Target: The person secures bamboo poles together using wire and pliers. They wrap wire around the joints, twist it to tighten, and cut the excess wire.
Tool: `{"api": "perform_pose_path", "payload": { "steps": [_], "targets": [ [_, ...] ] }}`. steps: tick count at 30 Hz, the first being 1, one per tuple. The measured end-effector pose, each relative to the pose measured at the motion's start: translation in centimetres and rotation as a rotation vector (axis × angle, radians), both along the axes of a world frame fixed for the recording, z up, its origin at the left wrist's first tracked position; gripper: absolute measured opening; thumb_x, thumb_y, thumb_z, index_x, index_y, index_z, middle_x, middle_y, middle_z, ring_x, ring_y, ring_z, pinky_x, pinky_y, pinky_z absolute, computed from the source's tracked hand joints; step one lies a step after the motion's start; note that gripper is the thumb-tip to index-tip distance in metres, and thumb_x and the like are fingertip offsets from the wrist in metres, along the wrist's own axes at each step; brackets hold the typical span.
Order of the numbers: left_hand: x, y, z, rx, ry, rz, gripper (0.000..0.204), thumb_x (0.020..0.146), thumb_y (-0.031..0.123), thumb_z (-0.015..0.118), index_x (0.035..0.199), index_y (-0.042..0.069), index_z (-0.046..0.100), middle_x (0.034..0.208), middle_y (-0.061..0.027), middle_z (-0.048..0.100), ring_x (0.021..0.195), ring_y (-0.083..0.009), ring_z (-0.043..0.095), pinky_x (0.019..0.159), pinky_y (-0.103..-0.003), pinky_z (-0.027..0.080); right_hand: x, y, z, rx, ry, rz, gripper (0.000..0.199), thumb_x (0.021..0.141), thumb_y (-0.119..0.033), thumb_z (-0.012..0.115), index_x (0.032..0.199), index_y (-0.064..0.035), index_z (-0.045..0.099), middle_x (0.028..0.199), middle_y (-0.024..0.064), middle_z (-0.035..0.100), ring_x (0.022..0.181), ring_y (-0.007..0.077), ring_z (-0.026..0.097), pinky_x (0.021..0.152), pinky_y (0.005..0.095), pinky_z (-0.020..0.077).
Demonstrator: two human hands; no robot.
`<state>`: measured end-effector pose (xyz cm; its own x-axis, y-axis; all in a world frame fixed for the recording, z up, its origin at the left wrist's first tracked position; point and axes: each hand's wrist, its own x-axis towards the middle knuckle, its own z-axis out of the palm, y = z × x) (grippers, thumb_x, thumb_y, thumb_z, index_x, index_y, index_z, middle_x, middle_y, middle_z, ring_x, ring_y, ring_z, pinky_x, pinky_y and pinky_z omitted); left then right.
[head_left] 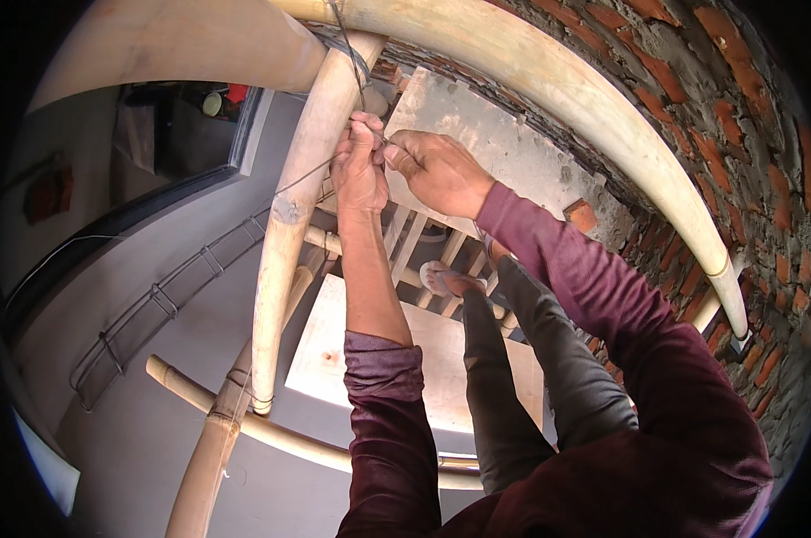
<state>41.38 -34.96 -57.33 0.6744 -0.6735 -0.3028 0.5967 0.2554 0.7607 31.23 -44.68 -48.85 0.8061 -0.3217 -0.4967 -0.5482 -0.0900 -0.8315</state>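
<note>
A thin dark cord (pixel 353 56) is wrapped around the joint where an upright bamboo pole (pixel 291 212) meets a thick horizontal bamboo pole (pixel 549 61). My left hand (pixel 362 175) is closed beside the upright pole, its fingers pinching the cord just below the joint. Close against it on the right, my right hand (pixel 448 175) pinches the cord between thumb and forefinger. A loose strand runs from the hands across the upright pole to the lower left. Whether the cord is wire or string I cannot tell, and the fingers hide part of it.
My feet stand on bamboo rungs below, near a pale board (pixel 325 345). Rough brickwork (pixel 755 215) rises at the right. A bent metal rebar frame (pixel 159 300) lies at the left, below a dark-framed opening (pixel 217 170). Another bamboo pole (pixel 210 439) stands at lower left.
</note>
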Motion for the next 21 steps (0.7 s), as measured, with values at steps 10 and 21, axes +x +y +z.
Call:
{"api": "perform_pose_path", "payload": {
  "steps": [10,21],
  "targets": [
    [1.3,0.8,-0.1,-0.095,0.063,-0.043,0.025,0.093,0.022,0.063,0.11,0.006,0.054,0.075,0.0009,0.048,0.063,-0.0054,0.039,0.049,-0.017,0.029,-0.5,-3.8,0.4,-0.654,-0.357,0.037,0.021,0.087,-0.022,0.06,0.097,-0.0041,0.065,0.074,0.0191,0.065,0.073,0.0392,0.063,0.068,0.0469,0.0496],
    [-1.1,1.4,3.9,0.164,0.15,0.152,0.019,0.094,0.013,0.06,0.099,-0.005,0.057,0.068,0.0016,0.044,0.055,-0.0035,0.035,0.041,-0.017,0.021,2.7,-6.6,-7.9,-0.411,-0.459,-0.201,0.031,0.097,-0.032,0.053,0.097,-0.0038,0.067,0.081,0.0045,0.064,0.076,0.0139,0.059,0.067,0.0293,0.0487]
  ]
}}
